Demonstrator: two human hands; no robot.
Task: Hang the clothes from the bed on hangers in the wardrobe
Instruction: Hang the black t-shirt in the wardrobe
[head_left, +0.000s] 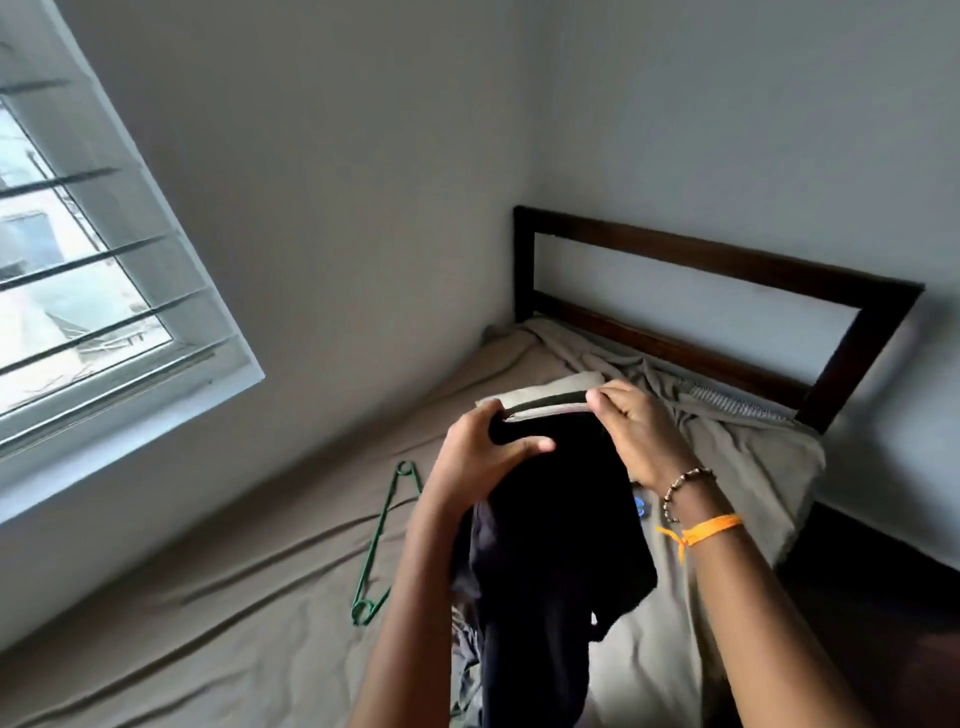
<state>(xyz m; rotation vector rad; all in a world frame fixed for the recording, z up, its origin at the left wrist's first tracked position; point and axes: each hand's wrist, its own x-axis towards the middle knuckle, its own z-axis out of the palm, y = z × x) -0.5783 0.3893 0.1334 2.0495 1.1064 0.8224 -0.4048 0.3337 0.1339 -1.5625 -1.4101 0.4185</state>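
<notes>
left hand (485, 457): raised, fingers curled, gripping | right hand (636, 434): raised, thumb and fingers pinching | forearms converging upward

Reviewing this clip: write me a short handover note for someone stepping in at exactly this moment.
Left hand grips the dark garment at its top edge; right hand pinches the same edge, with a folded pale cloth showing just behind it. The garment hangs above the bed.
A green hanger lies on the sheet, left of the garment.
Done: garment picked up.
Left: put it on the hanger, hang it. The wardrobe is out of view.
</notes>
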